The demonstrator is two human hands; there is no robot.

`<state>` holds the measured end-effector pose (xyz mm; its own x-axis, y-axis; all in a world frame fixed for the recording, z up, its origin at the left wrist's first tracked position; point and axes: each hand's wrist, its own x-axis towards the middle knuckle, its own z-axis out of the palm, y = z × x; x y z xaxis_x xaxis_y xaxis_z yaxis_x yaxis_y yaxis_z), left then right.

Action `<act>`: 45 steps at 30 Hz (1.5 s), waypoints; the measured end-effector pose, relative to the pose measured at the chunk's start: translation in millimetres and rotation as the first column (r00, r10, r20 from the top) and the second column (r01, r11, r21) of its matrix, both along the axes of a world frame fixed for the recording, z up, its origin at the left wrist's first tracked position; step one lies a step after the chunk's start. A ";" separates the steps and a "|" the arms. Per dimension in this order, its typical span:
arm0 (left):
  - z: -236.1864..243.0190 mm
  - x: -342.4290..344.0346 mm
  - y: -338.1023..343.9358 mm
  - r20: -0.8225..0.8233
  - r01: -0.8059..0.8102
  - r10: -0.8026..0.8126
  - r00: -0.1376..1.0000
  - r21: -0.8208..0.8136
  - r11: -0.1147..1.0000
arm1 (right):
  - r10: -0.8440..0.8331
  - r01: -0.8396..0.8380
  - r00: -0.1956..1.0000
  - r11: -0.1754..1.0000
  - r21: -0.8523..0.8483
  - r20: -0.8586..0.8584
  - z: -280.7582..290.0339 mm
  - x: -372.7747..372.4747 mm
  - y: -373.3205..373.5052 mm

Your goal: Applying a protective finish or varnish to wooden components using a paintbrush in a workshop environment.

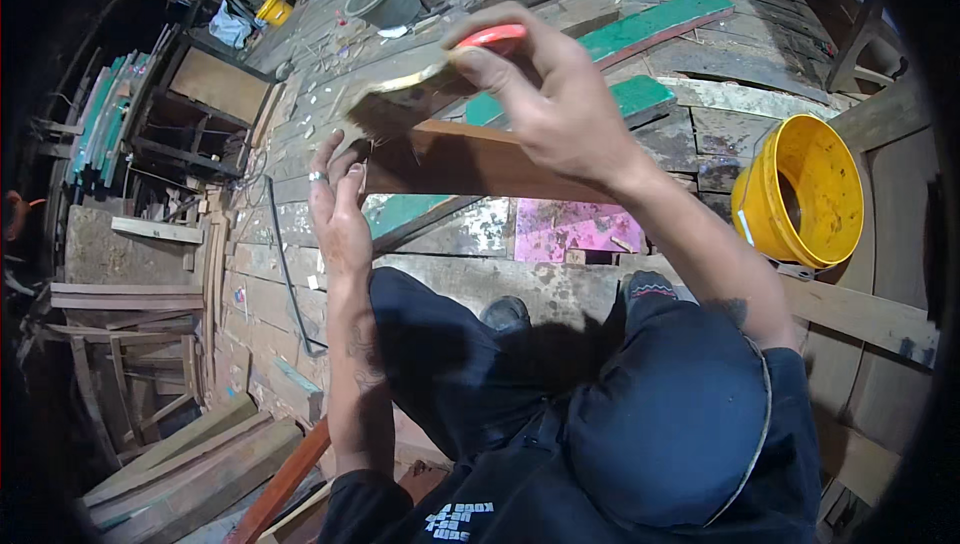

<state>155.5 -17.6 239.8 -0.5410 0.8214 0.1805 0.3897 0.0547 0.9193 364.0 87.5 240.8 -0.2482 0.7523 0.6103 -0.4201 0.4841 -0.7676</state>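
My right hand [560, 109] is closed round the red handle of a paintbrush [385, 109]. The brush points left, its bristles just above the left end of a reddish-brown wooden board [480, 164]. Against that end is my left hand [342, 214], its fingers curled at the board and a ring on one of them. The board lies crosswise in front of my knees, over green-painted planks [640, 99]. Behind my right hand and wrist, part of the board is hidden.
A yellow bucket [848, 189] stands at the right, smeared inside. Farther off are a grey bucket [385, 2] and a small yellow container [273, 11]. Stacked timber [190, 464] fills the lower left. A pink painted panel [560, 229] lies before my feet.
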 end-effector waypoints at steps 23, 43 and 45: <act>-8.3 -10.0 3.9 -0.200 0.105 -0.095 0.975 0.039 0.994 | -0.462 0.447 0.846 0.341 -0.827 0.267 -272.7 230.8 7.2; -6.4 -3.5 2.0 -0.375 0.102 -0.104 0.921 -0.025 0.994 | -0.572 0.528 0.813 0.648 -0.549 0.107 -157.5 199.6 -18.3; -4.7 0.3 0.5 -0.426 0.102 -0.100 0.899 -0.018 0.995 | -0.580 0.508 0.814 0.688 -0.518 0.029 -147.6 225.3 -17.1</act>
